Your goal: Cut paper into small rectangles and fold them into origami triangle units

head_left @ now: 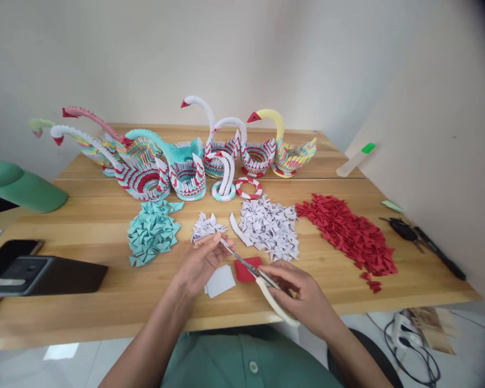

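My right hand (301, 293) grips a pair of scissors (277, 310) with pale cream handles, its blades pointing up and left. The blade tips reach my left hand (204, 261), whose thumb and fingers pinch a small white paper piece (225, 243), mostly hidden by the fingers. Below the hands lie a stack of white paper rectangles (221, 281) and a stack of red paper rectangles (247, 269). Just beyond my left hand is a small pile of folded white paper pieces (207, 226), with a larger white pile (270, 226) to its right.
Turquoise folded pieces (153, 231) lie left and red ones (350, 231) right. Several folded-paper swans (145, 180) and a red-and-white ring (249, 188) stand behind. A green bottle (28, 186), a dark box-shaped object (52, 276) and a phone (14, 253) sit left; keys (404, 229) lie right.
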`<state>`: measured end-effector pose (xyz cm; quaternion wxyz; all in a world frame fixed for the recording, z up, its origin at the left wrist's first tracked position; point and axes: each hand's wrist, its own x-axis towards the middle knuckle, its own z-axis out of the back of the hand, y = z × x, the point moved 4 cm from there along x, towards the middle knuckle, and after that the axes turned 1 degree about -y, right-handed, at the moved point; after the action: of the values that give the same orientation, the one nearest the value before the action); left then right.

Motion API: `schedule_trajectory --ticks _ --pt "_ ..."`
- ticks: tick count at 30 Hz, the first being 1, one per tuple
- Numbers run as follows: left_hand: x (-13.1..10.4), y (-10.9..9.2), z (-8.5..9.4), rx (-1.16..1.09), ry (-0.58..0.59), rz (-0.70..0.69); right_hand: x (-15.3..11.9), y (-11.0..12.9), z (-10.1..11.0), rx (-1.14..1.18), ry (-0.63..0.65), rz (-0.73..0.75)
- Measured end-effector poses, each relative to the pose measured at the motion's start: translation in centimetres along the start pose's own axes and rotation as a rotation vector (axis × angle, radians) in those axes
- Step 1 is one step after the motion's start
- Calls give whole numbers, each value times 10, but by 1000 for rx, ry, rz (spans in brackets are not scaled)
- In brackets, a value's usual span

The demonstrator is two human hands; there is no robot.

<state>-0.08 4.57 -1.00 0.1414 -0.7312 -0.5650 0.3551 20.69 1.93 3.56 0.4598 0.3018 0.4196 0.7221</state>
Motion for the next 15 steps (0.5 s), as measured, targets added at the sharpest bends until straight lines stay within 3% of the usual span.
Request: schedule_trajectory --ticks 15 --pt "0 0 -1 -27 43 4 0 -1 0 5 14 3"
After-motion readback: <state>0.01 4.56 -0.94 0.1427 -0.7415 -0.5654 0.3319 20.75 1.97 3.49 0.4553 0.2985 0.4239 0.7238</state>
